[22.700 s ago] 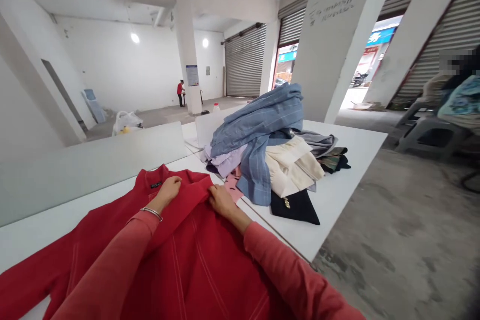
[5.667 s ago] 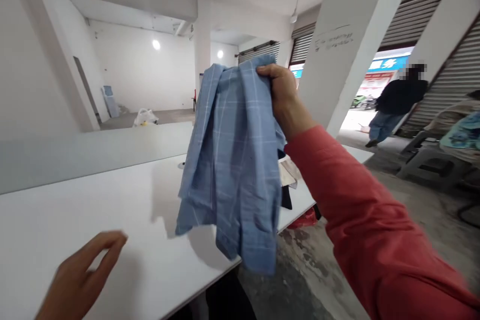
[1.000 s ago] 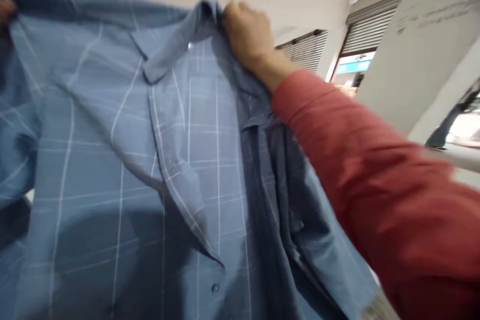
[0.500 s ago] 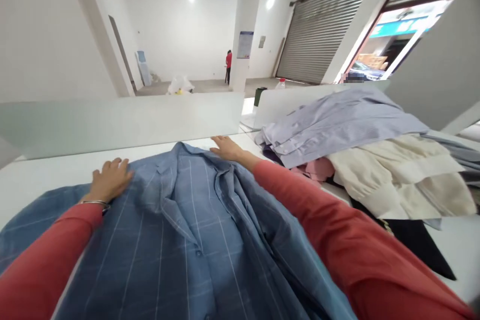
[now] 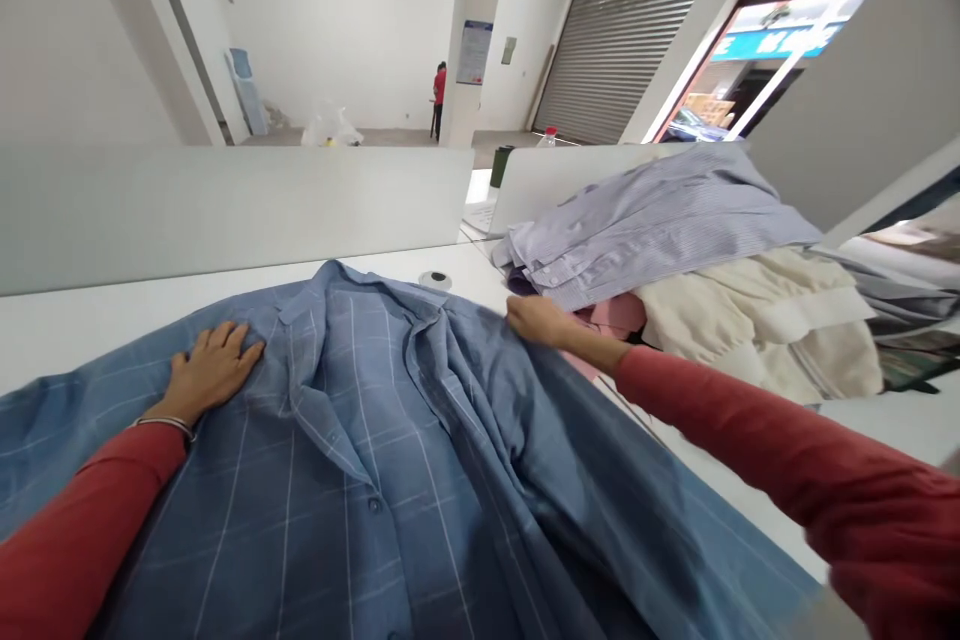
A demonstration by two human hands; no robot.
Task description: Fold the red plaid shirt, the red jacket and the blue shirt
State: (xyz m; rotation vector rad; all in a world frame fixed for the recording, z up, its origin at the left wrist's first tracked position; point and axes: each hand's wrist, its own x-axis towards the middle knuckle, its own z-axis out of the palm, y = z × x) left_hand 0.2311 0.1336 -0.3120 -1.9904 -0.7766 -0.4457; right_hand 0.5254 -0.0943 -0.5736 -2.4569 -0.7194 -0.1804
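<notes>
Okay, your left hand [image 5: 214, 365] sits flat on the blue plaid shirt [image 5: 375, 480], fingers spread, metal bangle [image 5: 165, 423] on the wrist. Shirt lies spread across the white desk [image 5: 97, 340] right in front of you, collar toward the far side. Your right hand [image 5: 544, 320] is at the shirt's right edge, fingers pressed together on the cloth; can't tell if they're pinching it. Just beside that hand: pink cloth [image 5: 611, 315], striped lilac shirt [image 5: 645, 225], cream garment [image 5: 750, 325].
</notes>
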